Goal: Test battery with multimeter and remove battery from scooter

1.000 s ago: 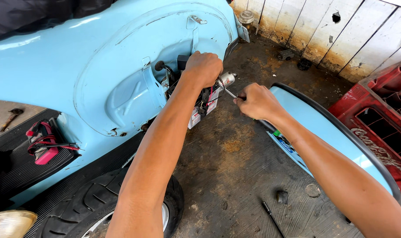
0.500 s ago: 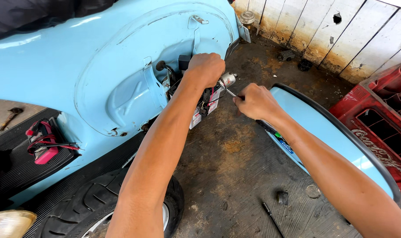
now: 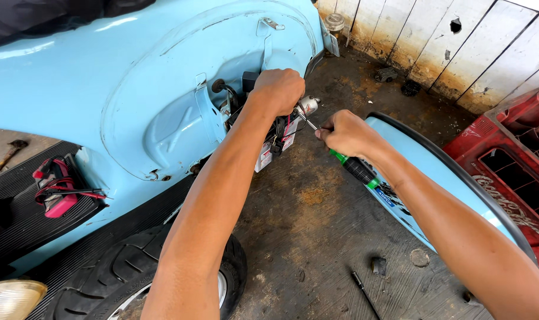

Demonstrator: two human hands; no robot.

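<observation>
At the scooter's (image 3: 133, 89) open side bay, left hand (image 3: 278, 90) has shifted slightly, fist closed on the small metal part (image 3: 308, 105); right hand (image 3: 346, 133) grips screwdriver (image 3: 355, 168), tip at part. Work w/ screw ongoing.

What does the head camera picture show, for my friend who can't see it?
A person's right hand holds a green-and-black screwdriver against a small metal part that the left hand grips, inside the open side of a light blue scooter. A removed blue side panel lies on the dirty concrete floor.

Single head view, looking steeply down, close over scooter (image 3: 133, 89).
</observation>
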